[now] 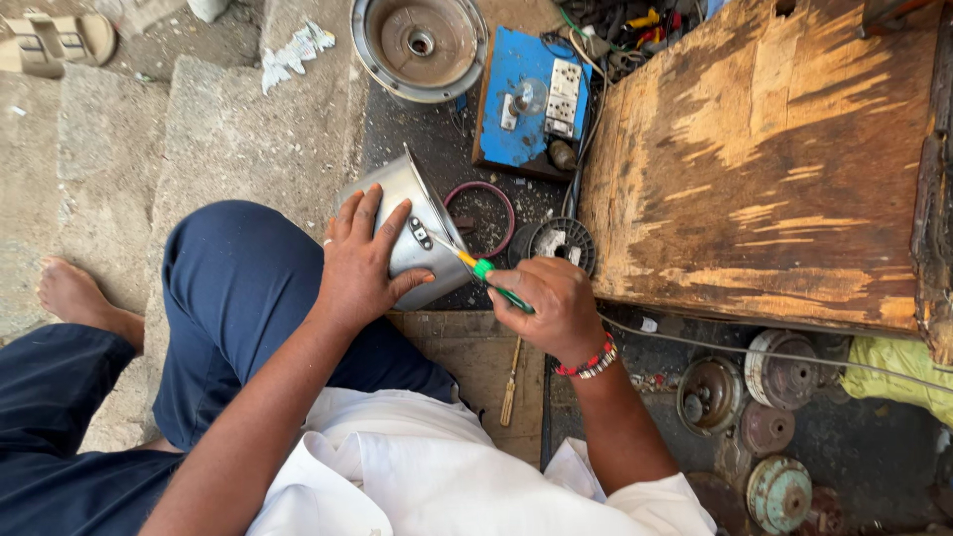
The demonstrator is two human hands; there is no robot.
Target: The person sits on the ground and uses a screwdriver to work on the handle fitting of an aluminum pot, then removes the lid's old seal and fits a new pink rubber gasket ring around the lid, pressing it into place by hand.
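- Where the person sits, the ground is rough grey concrete steps, turning to dark, oily floor near a worn wooden board.
- Nearby: a blue switch panel, a round metal housing, and rusty round motor parts lying to the right.
- Steel pot: dull silver, tilted on its side against the raised knee, riveted bracket on its wall.
- Left hand lies spread flat over the pot, fingers wide.
- Right hand is closed around a green-handled screwdriver, tip at the bracket.
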